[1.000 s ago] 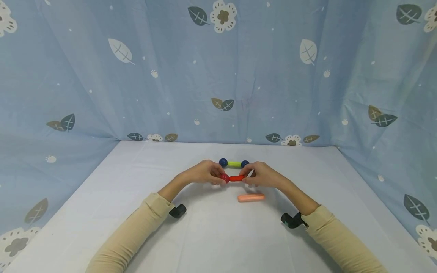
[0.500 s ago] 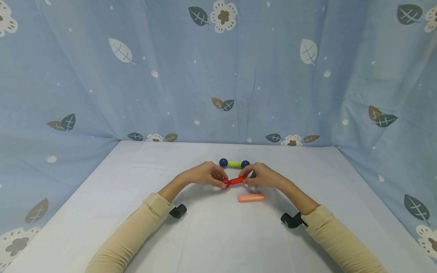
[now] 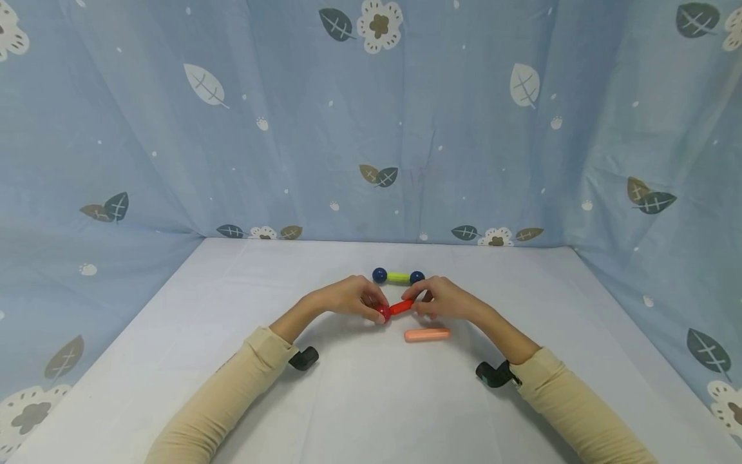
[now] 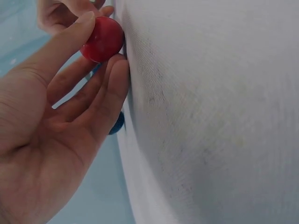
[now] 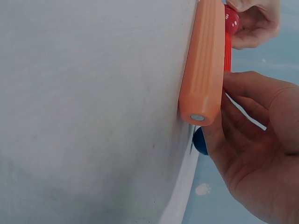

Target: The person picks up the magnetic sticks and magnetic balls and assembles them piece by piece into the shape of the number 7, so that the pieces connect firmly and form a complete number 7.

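My left hand [image 3: 355, 296] pinches a red ball [image 4: 103, 39] between thumb and fingers, close over the white tabletop. In my right hand [image 3: 449, 299], thumb and fingertips grip the right end of a red magnetic rod [image 3: 401, 307]. The rod's left end meets the ball, and it slants up to the right in the head view. My right fingers cover its other end. Nearer the person lies a salmon-coloured magnetic rod [image 3: 427, 335]; in the right wrist view its end shows a round metal disc. Behind the hands, a yellow-green rod [image 3: 398, 278] sits between two dark blue balls.
A white cloth covers the table [image 3: 371, 399]. Blue curtain [image 3: 324, 129] with leaf and flower prints hangs behind it and along both sides. A black wrist camera [image 3: 304, 358] sits on the left wrist, another black camera [image 3: 493, 374] on the right.
The red ball has moved slightly toward the person with the left hand. The red rod has turned from nearly level to slanting, its left end lower in the head view.
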Action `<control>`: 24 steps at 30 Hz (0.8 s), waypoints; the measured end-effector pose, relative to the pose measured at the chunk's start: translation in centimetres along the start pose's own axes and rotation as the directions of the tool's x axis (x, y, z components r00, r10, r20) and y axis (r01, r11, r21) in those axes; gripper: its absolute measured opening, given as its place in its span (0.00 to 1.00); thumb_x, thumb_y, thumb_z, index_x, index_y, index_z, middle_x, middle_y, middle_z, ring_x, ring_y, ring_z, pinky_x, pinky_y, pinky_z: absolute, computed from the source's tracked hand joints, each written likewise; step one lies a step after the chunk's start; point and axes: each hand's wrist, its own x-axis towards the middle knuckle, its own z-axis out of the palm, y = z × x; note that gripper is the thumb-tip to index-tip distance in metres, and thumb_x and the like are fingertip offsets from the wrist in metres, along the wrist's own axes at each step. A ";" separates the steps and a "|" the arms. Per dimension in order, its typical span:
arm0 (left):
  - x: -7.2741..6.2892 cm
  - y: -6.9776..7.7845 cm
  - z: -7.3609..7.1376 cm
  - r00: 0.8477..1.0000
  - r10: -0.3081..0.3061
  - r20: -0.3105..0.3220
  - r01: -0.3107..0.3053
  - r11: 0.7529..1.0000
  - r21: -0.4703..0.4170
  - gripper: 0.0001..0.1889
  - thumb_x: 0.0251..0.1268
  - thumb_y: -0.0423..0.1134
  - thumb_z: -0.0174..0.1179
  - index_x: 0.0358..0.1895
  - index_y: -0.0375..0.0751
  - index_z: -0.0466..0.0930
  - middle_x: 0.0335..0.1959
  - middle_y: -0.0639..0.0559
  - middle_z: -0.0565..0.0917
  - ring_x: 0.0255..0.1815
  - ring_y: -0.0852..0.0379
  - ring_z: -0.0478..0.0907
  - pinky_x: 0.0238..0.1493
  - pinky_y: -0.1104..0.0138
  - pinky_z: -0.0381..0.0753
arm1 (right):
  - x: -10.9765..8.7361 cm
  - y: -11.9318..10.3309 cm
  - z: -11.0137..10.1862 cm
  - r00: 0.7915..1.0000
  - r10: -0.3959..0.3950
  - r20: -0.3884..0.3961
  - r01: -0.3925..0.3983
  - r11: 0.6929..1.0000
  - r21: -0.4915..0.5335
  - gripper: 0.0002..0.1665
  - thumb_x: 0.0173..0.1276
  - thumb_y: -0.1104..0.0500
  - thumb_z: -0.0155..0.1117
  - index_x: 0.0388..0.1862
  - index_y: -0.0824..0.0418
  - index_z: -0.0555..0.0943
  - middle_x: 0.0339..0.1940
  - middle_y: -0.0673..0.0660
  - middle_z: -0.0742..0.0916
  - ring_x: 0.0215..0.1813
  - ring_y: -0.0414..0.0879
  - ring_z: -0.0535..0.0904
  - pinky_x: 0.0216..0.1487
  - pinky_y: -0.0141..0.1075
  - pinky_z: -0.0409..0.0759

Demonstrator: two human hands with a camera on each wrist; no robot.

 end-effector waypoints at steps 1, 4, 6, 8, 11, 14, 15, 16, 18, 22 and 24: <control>0.0 0.0 0.0 1.000 -0.001 -0.002 0.001 1.000 0.002 0.14 0.57 0.42 0.72 0.46 0.47 0.86 0.38 0.57 0.88 0.39 0.63 0.84 0.46 0.71 0.82 | 0.0 0.0 0.0 1.000 -0.005 0.001 0.005 1.000 -0.002 0.18 0.67 0.65 0.63 0.57 0.62 0.82 0.50 0.59 0.87 0.34 0.45 0.83 0.32 0.37 0.85; 0.0 -0.1 0.0 1.000 -0.003 -0.008 0.003 1.000 0.000 0.14 0.57 0.42 0.72 0.46 0.47 0.86 0.38 0.57 0.89 0.39 0.64 0.85 0.46 0.71 0.82 | 0.0 0.1 -0.1 1.000 -0.012 -0.001 0.012 1.000 -0.003 0.21 0.67 0.64 0.64 0.60 0.63 0.80 0.53 0.59 0.86 0.36 0.45 0.84 0.33 0.36 0.86; 0.0 -0.1 0.0 1.000 -0.003 -0.012 0.003 1.000 -0.004 0.14 0.57 0.42 0.72 0.46 0.46 0.86 0.38 0.56 0.89 0.40 0.64 0.85 0.46 0.71 0.83 | -0.1 0.2 -0.2 1.000 -0.012 -0.015 0.012 1.000 -0.007 0.22 0.68 0.63 0.64 0.61 0.63 0.79 0.53 0.59 0.86 0.38 0.45 0.84 0.33 0.35 0.86; -0.1 -0.1 0.1 1.000 -0.004 -0.016 0.004 1.000 -0.008 0.14 0.56 0.42 0.72 0.46 0.46 0.85 0.38 0.56 0.89 0.40 0.63 0.85 0.46 0.71 0.83 | -0.3 0.2 -0.3 0.999 0.002 -0.041 -0.003 1.000 -0.022 0.22 0.68 0.61 0.65 0.61 0.61 0.79 0.52 0.58 0.86 0.40 0.44 0.84 0.34 0.34 0.85; -0.1 0.0 0.1 1.000 -0.013 -0.018 0.013 1.000 -0.004 0.14 0.56 0.42 0.72 0.46 0.46 0.85 0.37 0.56 0.88 0.39 0.63 0.84 0.46 0.71 0.82 | -0.7 0.3 -0.6 0.997 0.023 -0.076 -0.027 0.999 -0.043 0.18 0.67 0.59 0.66 0.56 0.59 0.81 0.48 0.56 0.86 0.41 0.45 0.83 0.33 0.34 0.85; -0.1 -0.1 0.1 1.000 -0.023 -0.019 0.023 1.000 -0.003 0.14 0.56 0.42 0.72 0.46 0.46 0.86 0.37 0.57 0.88 0.39 0.63 0.84 0.46 0.71 0.82 | -1.3 0.5 -1.0 0.996 0.035 -0.078 -0.039 0.998 -0.052 0.13 0.66 0.58 0.67 0.49 0.58 0.82 0.43 0.54 0.87 0.41 0.46 0.83 0.33 0.33 0.85; -0.1 -0.1 0.2 0.999 -0.027 -0.020 0.027 1.000 -0.003 0.14 0.56 0.42 0.72 0.46 0.46 0.86 0.37 0.57 0.88 0.39 0.63 0.84 0.46 0.71 0.82 | -1.5 0.5 -1.1 0.997 0.033 -0.068 -0.037 0.998 -0.053 0.12 0.66 0.58 0.68 0.47 0.58 0.83 0.42 0.53 0.87 0.41 0.46 0.83 0.33 0.34 0.84; -0.1 -0.1 0.2 0.999 -0.030 -0.021 0.030 1.000 -0.004 0.14 0.56 0.42 0.72 0.46 0.47 0.86 0.37 0.57 0.88 0.39 0.63 0.84 0.46 0.71 0.82 | -1.7 0.6 -1.2 0.998 0.027 -0.053 -0.030 0.998 -0.056 0.12 0.65 0.57 0.68 0.46 0.58 0.83 0.42 0.53 0.87 0.40 0.45 0.83 0.34 0.33 0.84; -0.2 0.0 0.2 0.999 -0.035 -0.023 0.035 0.999 -0.004 0.14 0.56 0.42 0.72 0.45 0.47 0.86 0.37 0.57 0.88 0.39 0.63 0.84 0.46 0.71 0.82 | -2.0 0.7 -1.3 1.000 0.013 -0.013 -0.014 0.998 -0.063 0.12 0.65 0.55 0.69 0.46 0.58 0.84 0.41 0.50 0.88 0.41 0.44 0.82 0.37 0.32 0.83; -0.2 0.0 0.2 0.999 -0.043 -0.030 0.043 0.999 0.007 0.14 0.56 0.43 0.72 0.46 0.48 0.86 0.37 0.58 0.88 0.39 0.64 0.83 0.46 0.71 0.82 | -2.6 0.8 -1.2 0.998 -0.030 0.063 0.034 0.997 -0.071 0.14 0.65 0.54 0.69 0.47 0.58 0.85 0.43 0.48 0.88 0.42 0.43 0.82 0.45 0.32 0.82; -0.3 0.1 0.2 0.999 -0.044 -0.032 0.044 0.999 0.014 0.14 0.56 0.44 0.72 0.46 0.48 0.86 0.37 0.59 0.88 0.39 0.64 0.83 0.46 0.70 0.81 | -2.9 0.8 -1.1 0.996 -0.044 0.082 0.049 0.996 -0.068 0.15 0.64 0.53 0.70 0.48 0.58 0.85 0.42 0.49 0.89 0.42 0.44 0.82 0.46 0.33 0.82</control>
